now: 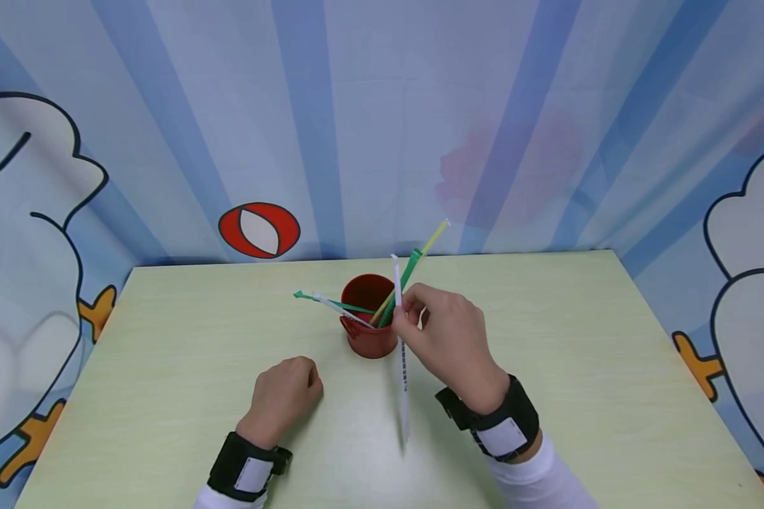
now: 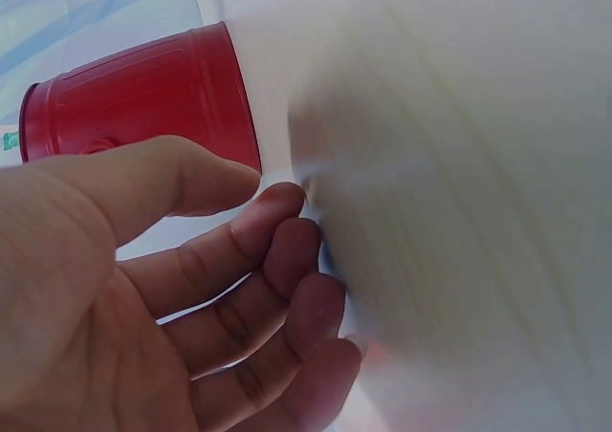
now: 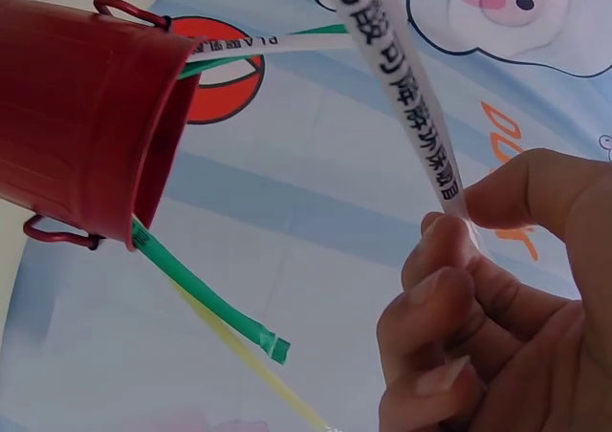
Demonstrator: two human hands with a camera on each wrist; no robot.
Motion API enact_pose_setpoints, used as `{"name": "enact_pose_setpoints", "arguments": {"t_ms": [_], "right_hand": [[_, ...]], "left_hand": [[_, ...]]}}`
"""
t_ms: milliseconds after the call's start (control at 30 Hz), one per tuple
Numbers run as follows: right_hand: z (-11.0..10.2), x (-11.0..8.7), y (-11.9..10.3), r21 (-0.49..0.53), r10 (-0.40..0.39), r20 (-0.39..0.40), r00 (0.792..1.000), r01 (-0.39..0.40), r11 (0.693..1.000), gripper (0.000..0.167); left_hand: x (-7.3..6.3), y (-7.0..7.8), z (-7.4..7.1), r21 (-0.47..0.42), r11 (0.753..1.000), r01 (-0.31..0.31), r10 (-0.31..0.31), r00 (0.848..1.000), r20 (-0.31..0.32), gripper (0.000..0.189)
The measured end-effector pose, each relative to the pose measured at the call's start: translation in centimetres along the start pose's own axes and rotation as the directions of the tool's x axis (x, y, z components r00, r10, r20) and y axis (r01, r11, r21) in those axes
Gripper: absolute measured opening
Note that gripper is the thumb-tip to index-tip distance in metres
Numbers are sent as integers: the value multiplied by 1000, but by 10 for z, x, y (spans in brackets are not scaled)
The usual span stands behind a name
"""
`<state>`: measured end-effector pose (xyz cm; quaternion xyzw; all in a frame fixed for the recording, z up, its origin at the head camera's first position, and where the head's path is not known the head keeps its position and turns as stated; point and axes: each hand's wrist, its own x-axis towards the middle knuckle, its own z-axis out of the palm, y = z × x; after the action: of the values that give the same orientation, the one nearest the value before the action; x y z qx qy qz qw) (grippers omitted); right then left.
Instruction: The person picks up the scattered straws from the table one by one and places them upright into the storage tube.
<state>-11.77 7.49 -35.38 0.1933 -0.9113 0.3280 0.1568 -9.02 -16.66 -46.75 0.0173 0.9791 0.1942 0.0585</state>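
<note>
My right hand (image 1: 448, 329) pinches a white paper-wrapped straw (image 1: 404, 382) between thumb and fingertips, beside the rim of a small red metal bucket (image 1: 372, 343). Dark printed characters run along the wrapper, and its lower end points toward me. Leaning out of the bucket to the right are a green-wrapped straw (image 1: 411, 267) and a yellow straw (image 1: 436, 235). Another green straw (image 1: 302, 295) and a second white-wrapped straw (image 1: 344, 311) lean out to the left. My left hand (image 1: 284, 396) rests on the table in front of the bucket, its fingers loosely curled around nothing.
The bucket stands on a pale wooden table (image 1: 184, 339) near its back edge, with small side handles (image 3: 62, 233). Behind the table hangs a blue striped cloth (image 1: 382, 141) printed with cartoon figures and a red ball. Black bands circle both wrists.
</note>
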Motion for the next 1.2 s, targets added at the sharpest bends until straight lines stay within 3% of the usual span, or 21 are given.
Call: {"name": "enact_pose_setpoints", "arguments": {"t_ms": [567, 1000, 1200], "right_hand": [[-10, 13, -6, 30, -55, -158, 986, 61, 998, 7], [-17, 18, -6, 55, -124, -294, 948, 146, 988, 6], [-16, 21, -4, 82, -158, -380, 911, 204, 976, 9]], "left_hand": [[1, -2, 1, -2, 1000, -4, 4, 1000, -5, 20], [1, -3, 2, -6, 1000, -2, 2, 1000, -1, 19], [1, -2, 1, -12, 1000, -2, 2, 1000, 2, 20]]}}
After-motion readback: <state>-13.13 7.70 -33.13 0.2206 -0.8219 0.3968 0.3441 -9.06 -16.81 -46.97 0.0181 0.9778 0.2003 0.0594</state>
